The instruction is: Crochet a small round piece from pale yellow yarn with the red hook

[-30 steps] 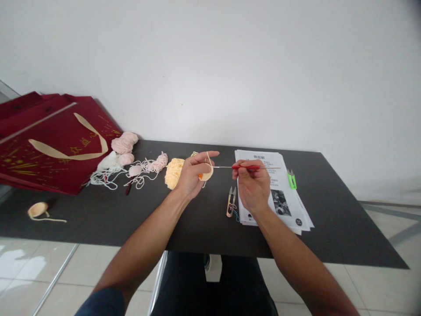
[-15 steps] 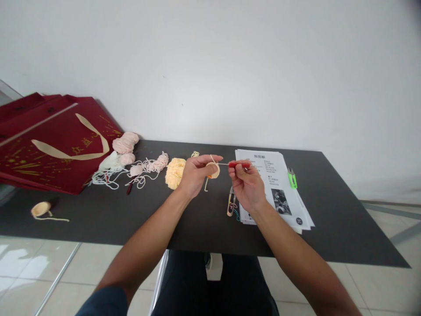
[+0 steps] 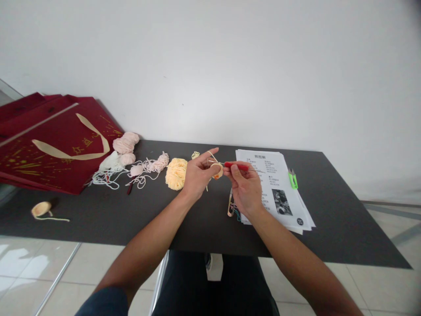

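Observation:
Over the middle of the dark table, my left hand [image 3: 197, 176] pinches a small cream crochet piece [image 3: 217, 170], with a strand of yarn running over its raised index finger. A bit of orange shows on the piece. My right hand [image 3: 245, 188] grips a crochet hook [image 3: 237, 166] by its red handle. The hook's metal shaft points left and meets the yarn by the crochet piece; its exact tip is hard to make out. Left of my left hand sits a ball of yellow yarn [image 3: 176, 174].
Printed sheets [image 3: 283, 197] lie at the right, with green thread snips [image 3: 292, 179] on them. Other snips [image 3: 230, 204] lie partly behind my right hand. Pink yarn [image 3: 126, 143], a cream crocheted cup [image 3: 41, 209] and dark red bags [image 3: 59, 145] are at the left.
My right hand has brought the hook left, closer to the crochet piece. My left index finger has lifted, and the strand stretched between the hands has shortened.

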Demonstrator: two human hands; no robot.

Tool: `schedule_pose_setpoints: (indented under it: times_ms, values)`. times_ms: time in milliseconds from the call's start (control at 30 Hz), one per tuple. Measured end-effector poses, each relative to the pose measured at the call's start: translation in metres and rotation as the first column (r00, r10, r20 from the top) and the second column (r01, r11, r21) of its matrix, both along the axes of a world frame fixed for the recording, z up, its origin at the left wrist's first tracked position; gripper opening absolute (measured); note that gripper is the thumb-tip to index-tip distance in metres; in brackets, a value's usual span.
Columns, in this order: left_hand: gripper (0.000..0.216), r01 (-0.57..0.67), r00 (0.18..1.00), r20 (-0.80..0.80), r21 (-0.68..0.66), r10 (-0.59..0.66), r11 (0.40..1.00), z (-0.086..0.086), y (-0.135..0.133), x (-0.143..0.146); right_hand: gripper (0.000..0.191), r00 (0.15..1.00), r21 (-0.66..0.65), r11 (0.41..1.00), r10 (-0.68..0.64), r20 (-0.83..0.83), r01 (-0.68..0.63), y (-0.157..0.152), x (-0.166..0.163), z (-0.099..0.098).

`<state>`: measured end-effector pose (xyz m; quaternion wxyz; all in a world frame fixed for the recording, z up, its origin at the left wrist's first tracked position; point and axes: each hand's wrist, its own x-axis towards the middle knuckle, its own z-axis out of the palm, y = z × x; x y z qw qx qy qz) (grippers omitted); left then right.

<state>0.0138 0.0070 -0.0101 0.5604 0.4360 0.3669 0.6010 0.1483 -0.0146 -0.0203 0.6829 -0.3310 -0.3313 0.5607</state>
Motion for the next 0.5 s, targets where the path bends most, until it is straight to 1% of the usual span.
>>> schedule_pose_setpoints:
  times_ms: [167, 367, 500]
  values:
    - [0.049, -0.038, 0.998, -0.043, 0.020, 0.038, 0.999, -0.0001, -0.0021, 0.0019, 0.016, 0.998, 0.016, 0.999, -0.035, 0.044, 0.034, 0.0003, 0.0000, -0.0009]
    - [0.049, -0.116, 0.991, -0.065, 0.035, 0.118, 0.993, -0.0018, -0.0012, 0.0022, 0.015, 0.996, 0.110, 0.993, -0.057, 0.075, 0.048, 0.0011, 0.0037, -0.0037]
    - [0.047, -0.139, 0.989, -0.051, 0.057, 0.142, 0.989, -0.0038, -0.0002, 0.0024, 0.015, 0.992, 0.159, 0.983, -0.101, 0.080, 0.087, 0.0013, 0.0069, -0.0039]
